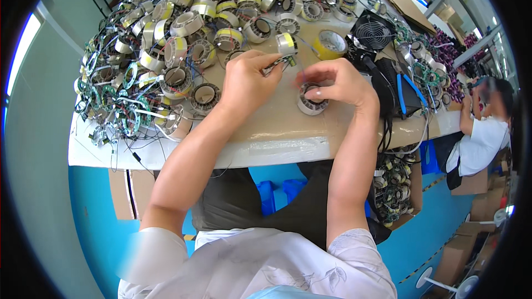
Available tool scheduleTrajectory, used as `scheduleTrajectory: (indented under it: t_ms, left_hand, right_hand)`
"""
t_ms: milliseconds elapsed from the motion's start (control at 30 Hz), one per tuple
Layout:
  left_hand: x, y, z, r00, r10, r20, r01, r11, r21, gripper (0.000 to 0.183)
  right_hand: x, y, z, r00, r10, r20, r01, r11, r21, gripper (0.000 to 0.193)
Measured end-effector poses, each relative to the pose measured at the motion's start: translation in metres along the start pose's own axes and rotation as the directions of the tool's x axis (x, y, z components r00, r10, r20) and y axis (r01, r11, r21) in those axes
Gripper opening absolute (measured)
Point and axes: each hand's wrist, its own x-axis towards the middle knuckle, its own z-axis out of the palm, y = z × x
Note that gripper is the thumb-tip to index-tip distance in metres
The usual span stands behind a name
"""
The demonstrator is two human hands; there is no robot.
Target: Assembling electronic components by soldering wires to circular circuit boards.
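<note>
My left hand (249,80) is closed, its thumb and fingertips pinching a small green circuit board (287,62) that is mostly hidden by the fingers. Just beyond it stands a stator ring with yellow tape (286,45). My right hand (346,84) curves over another stator ring (312,106), which lies on the table near the front. Its thumb reaches over the ring's upper side, and the index finger is apart from the thumb and slightly blurred. Whether the thumb touches the ring I cannot tell. Thin wires run between the board and the rings.
A big heap of wired stator rings (185,24) covers the table's left and back. Right of my hands are a yellow tape roll (330,44), a black fan (373,31) and blue-handled pliers (410,93). A box of stators (396,188) stands below. Another person (482,133) sits far right.
</note>
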Motion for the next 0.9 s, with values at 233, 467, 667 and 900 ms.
scheduleTrajectory:
  t_ms: [233, 467, 667, 900]
  left_hand:
    - [-0.006, 0.001, 0.011, 0.999, 0.034, -0.042, -0.034, 0.999, -0.005, 0.024]
    - [-0.004, 0.014, -0.014, 0.965, -0.251, 0.070, 0.251, 0.968, 0.005, 0.018]
    - [0.003, 0.003, -0.002, 0.987, -0.156, 0.024, 0.157, 0.986, -0.047, 0.024]
    - [0.002, -0.001, 0.004, 0.987, -0.148, -0.068, 0.143, 0.987, -0.069, 0.025]
  right_hand:
    - [-0.018, -0.010, 0.006, 0.978, 0.043, -0.205, -0.051, 0.998, -0.033, 0.021]
    - [-0.001, -0.012, 0.024, 0.993, -0.078, -0.085, 0.081, 0.996, 0.033, 0.018]
    - [0.006, -0.017, 0.022, 0.986, -0.105, -0.126, 0.116, 0.989, 0.089, 0.019]
    - [0.014, -0.001, 0.025, 0.912, -0.284, -0.295, 0.303, 0.953, 0.020, 0.022]
